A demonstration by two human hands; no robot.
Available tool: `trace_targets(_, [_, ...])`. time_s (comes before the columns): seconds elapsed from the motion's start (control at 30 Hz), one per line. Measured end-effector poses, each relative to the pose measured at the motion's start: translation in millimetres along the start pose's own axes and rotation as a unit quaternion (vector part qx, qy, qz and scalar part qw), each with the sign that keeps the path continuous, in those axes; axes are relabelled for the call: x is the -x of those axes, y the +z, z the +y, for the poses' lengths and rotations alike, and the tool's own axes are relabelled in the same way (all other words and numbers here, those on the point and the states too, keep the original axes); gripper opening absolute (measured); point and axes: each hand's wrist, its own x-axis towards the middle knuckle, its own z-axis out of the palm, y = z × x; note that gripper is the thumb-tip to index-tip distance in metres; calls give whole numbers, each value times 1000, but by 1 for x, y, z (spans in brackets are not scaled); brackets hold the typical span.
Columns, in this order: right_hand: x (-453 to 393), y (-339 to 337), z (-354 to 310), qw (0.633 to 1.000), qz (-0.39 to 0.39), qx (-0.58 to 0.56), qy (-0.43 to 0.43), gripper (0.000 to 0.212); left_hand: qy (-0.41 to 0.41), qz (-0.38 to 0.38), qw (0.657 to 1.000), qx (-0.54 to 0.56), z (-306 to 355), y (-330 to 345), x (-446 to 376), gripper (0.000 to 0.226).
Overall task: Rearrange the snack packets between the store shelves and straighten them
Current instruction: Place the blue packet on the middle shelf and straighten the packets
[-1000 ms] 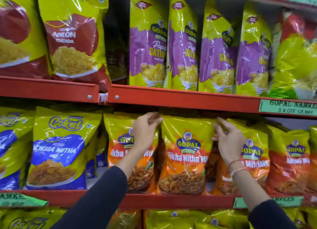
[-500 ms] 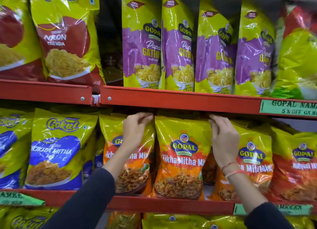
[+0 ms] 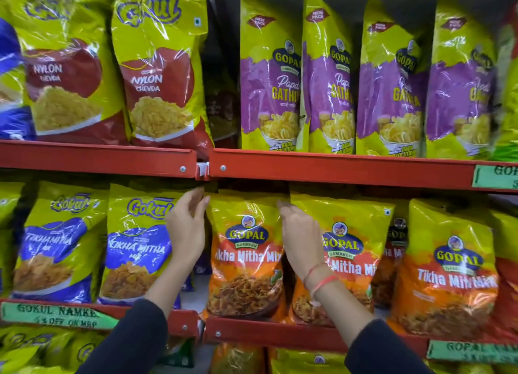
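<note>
An orange-and-yellow Gopal Tikha Mitha Mix packet [image 3: 246,261] stands upright at the left end of its row on the middle red shelf [image 3: 280,336]. My left hand [image 3: 186,230] is at its upper left corner, fingers spread, holding nothing. My right hand [image 3: 301,242] is at its upper right edge, fingers extended upward, and covers part of the second orange packet [image 3: 350,250]. A third orange packet [image 3: 448,275] stands further right. Blue-and-yellow Gokul Tikha Mitha packets [image 3: 134,250] fill the row to the left.
The upper shelf [image 3: 336,171] carries red Gokul Nylon Chevda packets [image 3: 157,73] on the left and several purple Gopal Papdi Gathiya packets [image 3: 269,87] on the right. Green price labels [image 3: 56,314] hang on the shelf fronts. More yellow packets sit on the shelf below.
Both hands have moved left by about one packet, from flanking the middle orange packet to flanking the leftmost one. The view has shifted left and closer.
</note>
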Motion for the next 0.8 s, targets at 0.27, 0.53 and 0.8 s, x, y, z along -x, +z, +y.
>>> trace_targets(0.27, [-18, 0, -14, 985, -102, 138, 19, 79, 166, -166, 952, -194, -12, -7, -45, 26])
trace_targets(0.53, [-9, -9, -9, 994, 67, 69, -51, 34, 298, -176, 931, -118, -30, -64, -32, 21])
trace_targets(0.8, [-7, -31, -7, 988, 141, -16, -56, 16, 220, -160, 962, -5, -22, -69, -46, 11])
